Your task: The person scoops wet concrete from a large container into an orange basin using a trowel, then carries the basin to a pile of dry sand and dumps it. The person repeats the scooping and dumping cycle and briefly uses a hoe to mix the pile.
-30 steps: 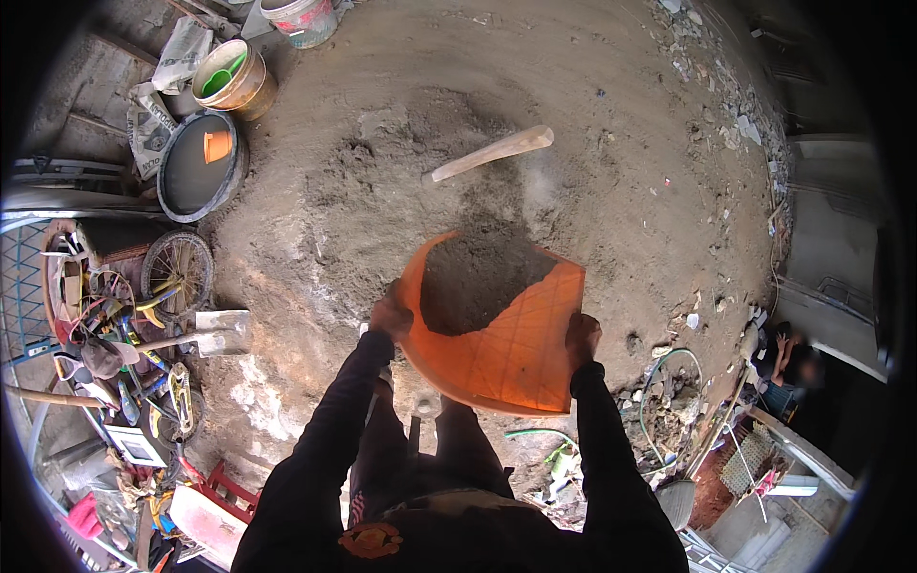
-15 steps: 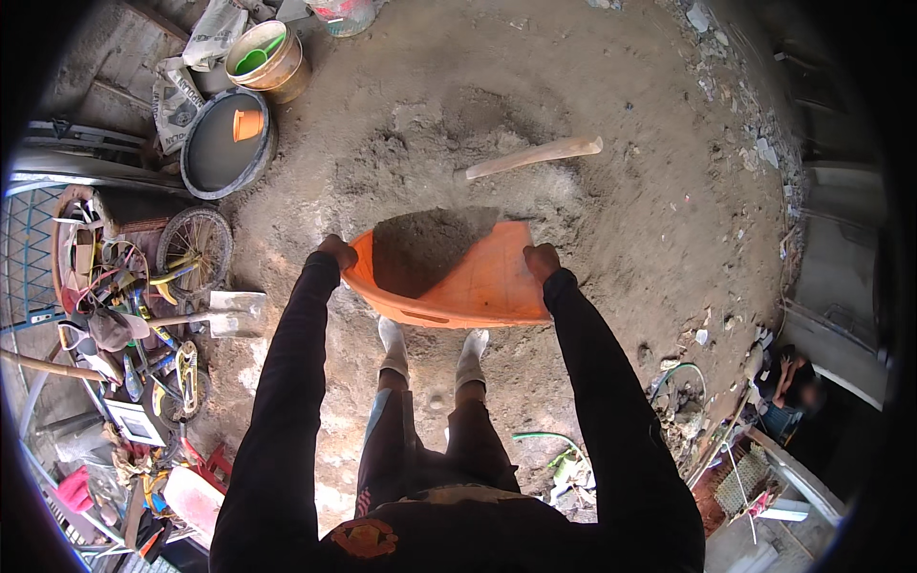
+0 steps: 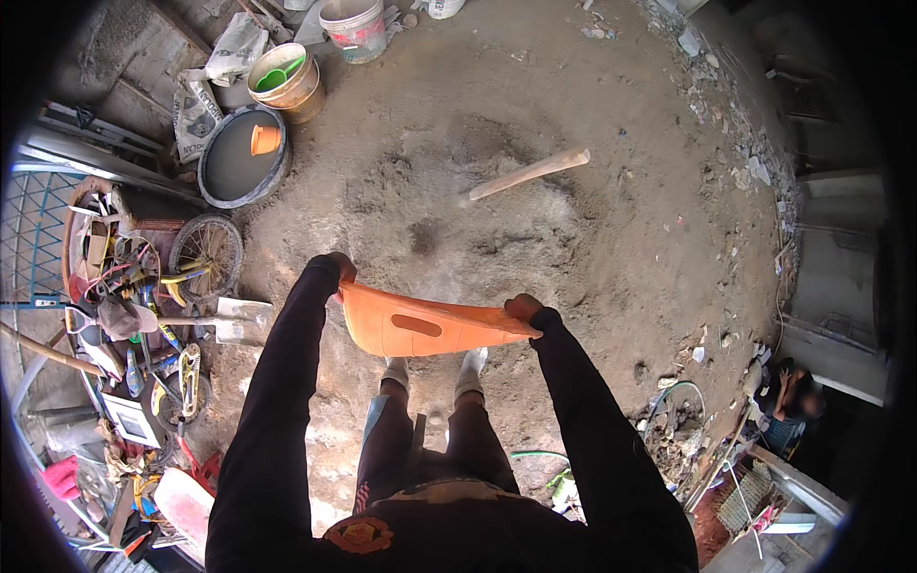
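Note:
An orange plastic tub [image 3: 430, 320] hangs tilted in front of my legs, gripped at both ends. My left hand [image 3: 342, 265] is closed on its left end. My right hand [image 3: 522, 307] is closed on its right end. The near side, with an oval slot in it, faces me, and the tub's inside is hidden. Beyond it spreads a patch of grey, sandy mix [image 3: 458, 215] on the ground. Over that patch slants a wooden handle [image 3: 531, 175], its lower end meeting the mix.
A round dark tub of grey liquid [image 3: 207, 196] holds an orange scoop [image 3: 266, 140]. Behind it stand buckets [image 3: 310, 103]. To the left lie a shovel [image 3: 244, 322], a bicycle wheel [image 3: 237, 258] and clutter. Rubble [image 3: 676, 420] and a person [image 3: 791, 401] are at right.
The tub has tipped away from me and come lower in view, so its grey load no longer shows. Both hands have stayed on it, the right one moving inward and down.

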`<control>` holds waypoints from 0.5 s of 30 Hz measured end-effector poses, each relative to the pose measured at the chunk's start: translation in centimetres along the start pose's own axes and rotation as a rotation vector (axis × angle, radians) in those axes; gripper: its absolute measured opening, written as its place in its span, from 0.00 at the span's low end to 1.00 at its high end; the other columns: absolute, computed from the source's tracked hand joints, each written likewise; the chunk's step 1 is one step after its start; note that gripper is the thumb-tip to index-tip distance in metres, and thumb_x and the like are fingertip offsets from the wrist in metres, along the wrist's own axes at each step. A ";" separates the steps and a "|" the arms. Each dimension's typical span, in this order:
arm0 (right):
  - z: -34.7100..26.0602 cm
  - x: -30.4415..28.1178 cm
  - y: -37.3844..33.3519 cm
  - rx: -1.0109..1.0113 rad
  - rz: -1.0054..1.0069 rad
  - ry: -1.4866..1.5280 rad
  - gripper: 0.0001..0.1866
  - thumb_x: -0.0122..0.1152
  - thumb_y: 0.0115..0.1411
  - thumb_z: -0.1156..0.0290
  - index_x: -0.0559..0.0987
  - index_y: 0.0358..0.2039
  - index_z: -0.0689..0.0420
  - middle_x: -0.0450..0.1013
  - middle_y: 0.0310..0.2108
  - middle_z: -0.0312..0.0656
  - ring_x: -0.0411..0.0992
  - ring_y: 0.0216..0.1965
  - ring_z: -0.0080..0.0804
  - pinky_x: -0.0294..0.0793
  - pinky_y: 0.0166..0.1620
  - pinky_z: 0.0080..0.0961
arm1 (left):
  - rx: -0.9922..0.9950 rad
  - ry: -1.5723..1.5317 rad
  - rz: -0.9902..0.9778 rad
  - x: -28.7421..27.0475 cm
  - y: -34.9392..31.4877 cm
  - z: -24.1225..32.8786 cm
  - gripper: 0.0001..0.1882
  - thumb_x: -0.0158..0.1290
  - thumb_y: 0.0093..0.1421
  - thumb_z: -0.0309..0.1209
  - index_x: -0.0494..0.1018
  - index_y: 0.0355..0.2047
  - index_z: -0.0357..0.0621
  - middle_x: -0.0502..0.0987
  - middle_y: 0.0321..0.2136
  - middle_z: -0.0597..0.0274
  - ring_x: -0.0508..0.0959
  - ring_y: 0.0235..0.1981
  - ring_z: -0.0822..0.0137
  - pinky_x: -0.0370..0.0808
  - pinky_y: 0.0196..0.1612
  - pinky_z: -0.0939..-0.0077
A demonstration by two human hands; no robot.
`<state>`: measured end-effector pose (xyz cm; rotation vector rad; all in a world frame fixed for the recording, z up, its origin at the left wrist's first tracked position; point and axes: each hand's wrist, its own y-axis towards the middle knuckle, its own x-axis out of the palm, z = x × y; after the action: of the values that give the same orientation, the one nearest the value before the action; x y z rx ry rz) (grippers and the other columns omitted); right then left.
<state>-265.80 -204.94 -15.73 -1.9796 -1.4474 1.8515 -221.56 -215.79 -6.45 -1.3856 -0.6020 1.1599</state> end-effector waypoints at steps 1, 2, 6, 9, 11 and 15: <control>-0.7 1.4 -0.5 -0.024 0.080 0.001 0.11 0.53 0.52 0.66 0.80 0.28 0.58 0.76 0.25 0.50 0.75 0.27 0.45 0.73 0.32 0.38 | 0.027 -0.022 0.096 2.0 -1.0 -0.8 0.09 0.61 0.42 0.29 0.80 0.27 0.41 0.80 0.25 0.60 0.81 0.29 0.63 0.76 0.31 0.70; 0.4 3.0 -1.6 -0.011 0.157 -0.002 0.10 0.53 0.55 0.66 0.80 0.30 0.57 0.75 0.22 0.47 0.74 0.24 0.42 0.72 0.29 0.36 | -0.138 -0.283 0.184 2.6 -2.0 0.5 0.08 0.59 0.43 0.29 0.77 0.24 0.37 0.78 0.21 0.56 0.79 0.24 0.60 0.74 0.25 0.68; -3.9 -1.1 -5.6 0.713 0.059 2.073 0.10 0.54 0.61 0.65 0.76 0.34 0.59 0.64 0.16 0.38 0.64 0.16 0.29 0.64 0.21 0.28 | -0.540 -1.202 0.668 12.9 -9.0 3.0 0.11 0.52 0.43 0.26 0.71 0.25 0.30 0.71 0.16 0.48 0.74 0.11 0.53 0.71 0.12 0.60; -2.4 1.6 -8.4 0.748 0.303 2.052 0.11 0.60 0.56 0.70 0.72 0.34 0.65 0.65 0.18 0.41 0.66 0.17 0.28 0.66 0.18 0.26 | -0.562 -1.793 0.735 20.1 -12.0 6.9 0.16 0.53 0.46 0.27 0.69 0.37 0.38 0.74 0.29 0.49 0.77 0.21 0.49 0.79 0.19 0.56; -1.4 4.0 -11.8 0.826 0.339 1.451 0.13 0.61 0.53 0.71 0.72 0.34 0.66 0.72 0.24 0.48 0.73 0.22 0.35 0.76 0.24 0.31 | -0.552 -2.100 0.675 27.7 -13.3 8.6 0.15 0.52 0.48 0.30 0.68 0.36 0.39 0.73 0.27 0.52 0.77 0.20 0.55 0.79 0.21 0.63; 1.3 13.2 -19.5 0.968 0.127 1.523 0.08 0.62 0.51 0.77 0.72 0.28 0.67 0.72 0.23 0.51 0.73 0.23 0.39 0.76 0.24 0.34 | -0.198 -2.609 1.045 43.9 -13.6 15.1 0.07 0.48 0.54 0.30 0.67 0.34 0.47 0.72 0.24 0.64 0.71 0.15 0.64 0.74 0.18 0.71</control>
<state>-280.14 -186.28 -13.92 -1.8961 0.0488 0.3431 -214.78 -167.97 -3.86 0.9322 -1.6233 3.4071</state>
